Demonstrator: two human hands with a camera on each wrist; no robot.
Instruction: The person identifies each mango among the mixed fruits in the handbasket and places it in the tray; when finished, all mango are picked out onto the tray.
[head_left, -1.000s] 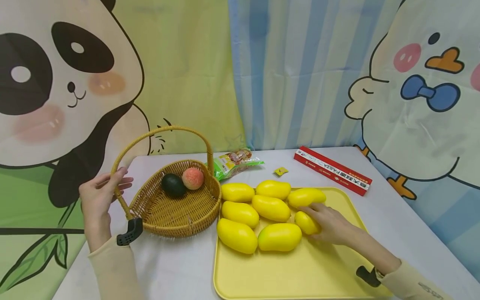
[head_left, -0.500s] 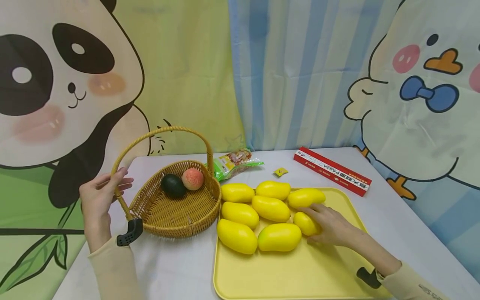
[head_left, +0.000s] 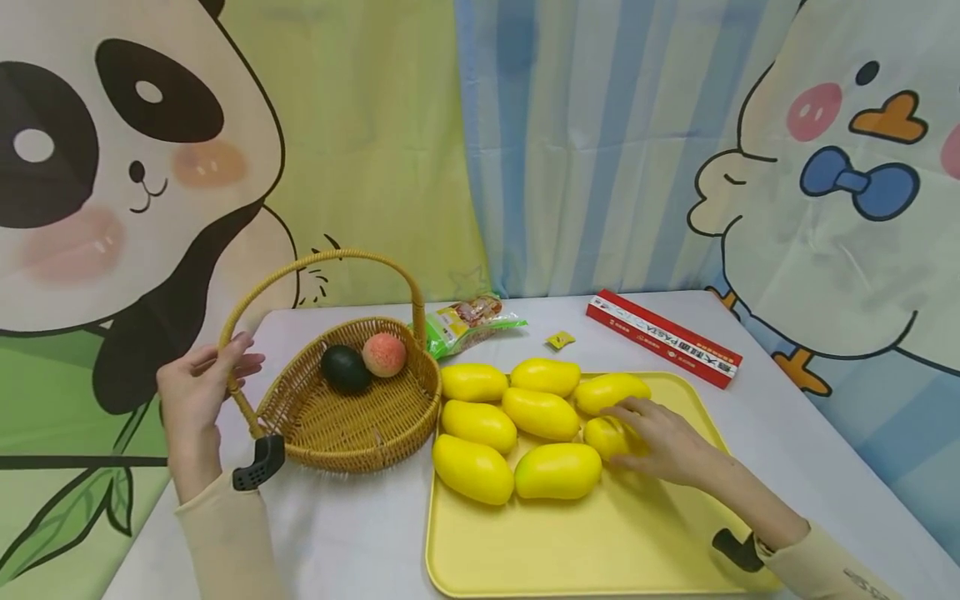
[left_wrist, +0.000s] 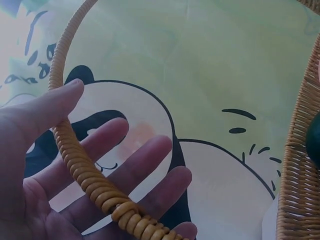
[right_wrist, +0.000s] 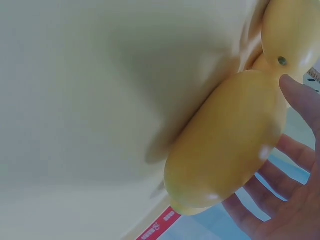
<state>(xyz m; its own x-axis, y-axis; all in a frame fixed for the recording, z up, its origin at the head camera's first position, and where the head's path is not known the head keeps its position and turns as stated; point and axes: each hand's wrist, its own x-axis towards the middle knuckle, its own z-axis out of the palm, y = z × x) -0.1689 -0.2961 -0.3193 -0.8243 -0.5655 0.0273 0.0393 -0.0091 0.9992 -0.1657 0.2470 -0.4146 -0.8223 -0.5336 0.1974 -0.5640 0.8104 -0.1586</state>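
Observation:
At the left, a wicker basket [head_left: 352, 457] with a tall arched handle holds a dark green avocado-like fruit [head_left: 346, 369] and a pink peach [head_left: 384, 355]. My left hand [head_left: 197, 387] holds the basket's handle [left_wrist: 82, 167] loosely: the thumb crosses it and the spread fingers pass behind. On a yellow tray [head_left: 570, 546] lie several yellow mangoes [head_left: 542, 414] in rough rows. My right hand [head_left: 667, 442] is at the right-hand mango [head_left: 606, 437] of the middle row, fingers extended along its far side. In the right wrist view the thumb stands off this mango [right_wrist: 227, 142].
Behind the tray, a green snack bag [head_left: 472, 325], a small yellow packet [head_left: 560, 340] and a red pasta box [head_left: 663, 337] lie on the white tablecloth [head_left: 360, 542]. A cartoon-printed curtain [head_left: 390, 167] hangs behind the table.
The right-hand mango has shifted slightly left towards its neighbours. My right hand's fingers have loosened from it and lifted a little. The left hand stays at the basket's handle.

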